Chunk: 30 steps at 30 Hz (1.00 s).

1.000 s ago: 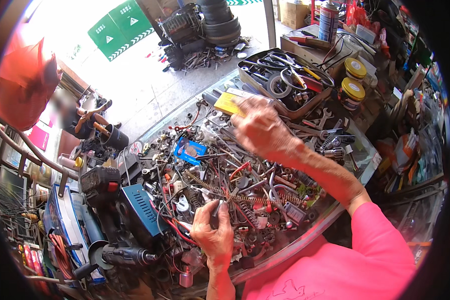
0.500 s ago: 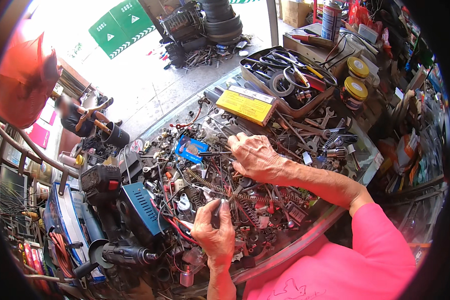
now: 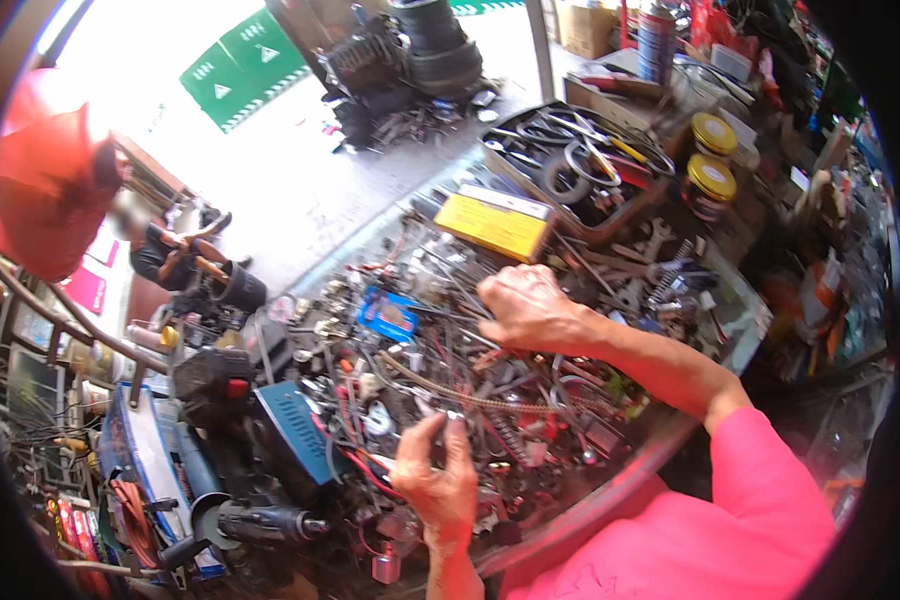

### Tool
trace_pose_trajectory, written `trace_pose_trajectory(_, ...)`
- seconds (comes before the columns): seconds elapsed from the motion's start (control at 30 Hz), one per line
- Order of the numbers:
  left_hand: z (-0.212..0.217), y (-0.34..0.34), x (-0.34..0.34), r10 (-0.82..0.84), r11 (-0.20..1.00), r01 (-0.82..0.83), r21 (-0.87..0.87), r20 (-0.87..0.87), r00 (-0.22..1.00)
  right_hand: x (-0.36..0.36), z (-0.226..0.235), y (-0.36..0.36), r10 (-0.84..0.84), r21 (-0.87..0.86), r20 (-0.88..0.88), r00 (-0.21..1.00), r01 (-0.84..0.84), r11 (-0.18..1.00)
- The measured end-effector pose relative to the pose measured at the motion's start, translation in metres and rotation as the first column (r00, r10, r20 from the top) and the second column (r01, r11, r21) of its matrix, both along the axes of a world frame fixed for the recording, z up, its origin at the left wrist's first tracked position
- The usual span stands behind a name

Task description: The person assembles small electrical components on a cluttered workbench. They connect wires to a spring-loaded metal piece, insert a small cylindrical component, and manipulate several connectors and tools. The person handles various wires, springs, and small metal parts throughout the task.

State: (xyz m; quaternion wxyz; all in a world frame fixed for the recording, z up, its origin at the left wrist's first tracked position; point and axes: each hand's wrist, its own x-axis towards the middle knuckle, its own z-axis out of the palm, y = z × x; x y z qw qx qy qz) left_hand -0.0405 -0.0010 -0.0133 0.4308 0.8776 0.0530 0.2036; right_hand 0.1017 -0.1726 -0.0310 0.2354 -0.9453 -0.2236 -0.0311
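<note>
Metal parts lie under our right hand, now off the box. We can't tell its or our left hand's blurred grip.

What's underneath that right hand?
Around the right hand, jumbled metal parts show, with a yellow box just beyond. Whatever lies directly beneath is covered by the hand.
</note>
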Motion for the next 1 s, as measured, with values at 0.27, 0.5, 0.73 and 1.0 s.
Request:
trace_pose_trajectory(0.27, -0.008, 0.008, -0.002, -0.044, 0.999, 0.042, 0.02, 0.097, 0.994, -0.007, 0.011, 0.017, -0.055, -0.086, 0.098, 0.994, 0.064, 0.994)
trace_pose_trajectory(0.5, -0.007, 0.01, -0.005, -0.035, 0.999, 0.034, 0.011, 0.119, 0.992, -0.004, 0.005, 0.019, -0.111, -0.033, 0.171, 0.979, 0.119, 0.992)
trace_pose_trajectory(0.73, -0.007, 0.002, -0.002, -0.084, 0.996, 0.087, -0.019, 0.132, 0.988, -0.014, 0.033, 0.0, -0.09, -0.105, 0.268, 0.959, 0.122, 0.987)
trace_pose_trajectory(1.0, -0.006, 0.002, -0.007, -0.081, 0.996, 0.076, 0.04, 0.135, 0.988, -0.001, 0.028, 0.036, 0.184, -0.127, 0.139, 0.973, -0.166, 0.978)
